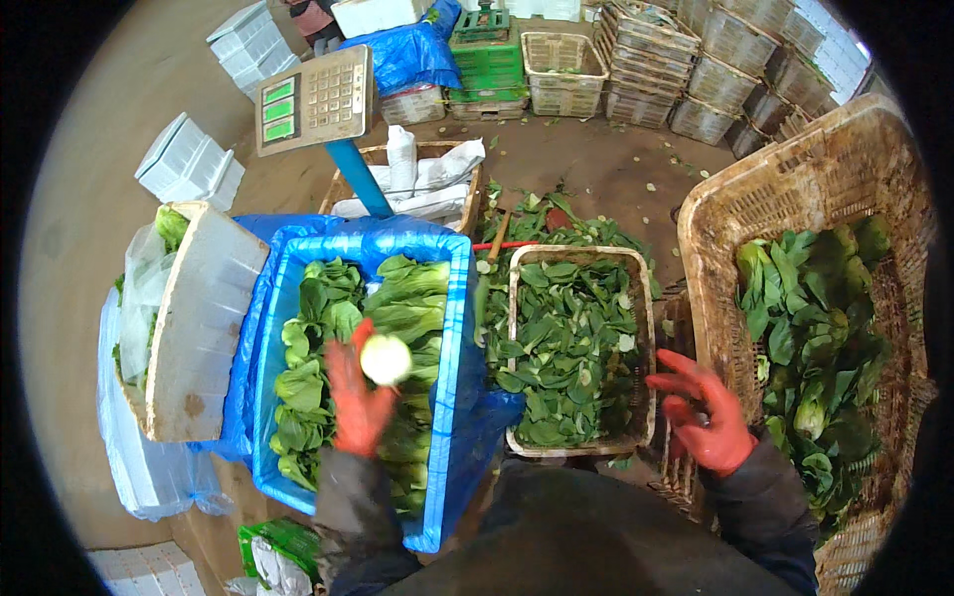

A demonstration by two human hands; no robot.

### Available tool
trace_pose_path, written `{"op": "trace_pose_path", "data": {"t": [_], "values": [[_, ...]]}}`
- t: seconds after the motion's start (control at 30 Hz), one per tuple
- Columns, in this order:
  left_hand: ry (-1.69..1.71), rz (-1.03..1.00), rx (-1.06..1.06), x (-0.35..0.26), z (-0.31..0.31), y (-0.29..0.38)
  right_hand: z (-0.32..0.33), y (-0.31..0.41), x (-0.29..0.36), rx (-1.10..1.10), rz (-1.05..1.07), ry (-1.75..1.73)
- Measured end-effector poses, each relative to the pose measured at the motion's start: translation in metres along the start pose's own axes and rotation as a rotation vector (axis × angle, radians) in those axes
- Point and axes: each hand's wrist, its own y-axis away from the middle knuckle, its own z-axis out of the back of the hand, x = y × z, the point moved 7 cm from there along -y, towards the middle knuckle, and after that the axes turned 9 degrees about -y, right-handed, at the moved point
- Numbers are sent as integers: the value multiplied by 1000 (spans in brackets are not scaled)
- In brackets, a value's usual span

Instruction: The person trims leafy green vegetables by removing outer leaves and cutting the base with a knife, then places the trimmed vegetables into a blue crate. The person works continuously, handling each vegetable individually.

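My left hand (356, 406), in an orange-red glove, is over a box lined with blue plastic (455, 313). It grips a head of leafy greens, its pale round cut base (386, 360) facing up; its leaves are mostly hidden. Rows of bok choy-like greens (406, 298) lie in the box below. My right hand (708, 421), gloved alike, has its fingers apart beside a plastic crate of loose leaves (574, 350). A small grey patch at its palm is too blurred to identify. Further right, a large brown-stained crate (812, 171) contains more leafy heads (812, 335).
A scale display (317, 100) on a blue post (358, 179) rises behind the lined box. A foam box (201, 328) leans at its left. Leaf trimmings (551, 212) and a wooden handle (501, 235) lie beyond the leaf crate. Stacked crates (648, 67) stand behind; part of a person (313, 22) shows at the top.
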Motion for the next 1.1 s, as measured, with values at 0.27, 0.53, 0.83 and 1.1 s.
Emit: {"op": "trace_pose_path", "data": {"t": [0.27,0.53,0.83,1.1], "values": [[-672,-330,280,144,-175,-6,38,50,-19,-210,-311,-199],[-60,-236,514,61,-112,-60,310,117,58,-999,-324,926],[559,-162,608,-200,-146,10,263,130,71,-997,278,-20],[1652,364,1010,-327,-194,75,100,17,-39,-253,67,-688]]}}
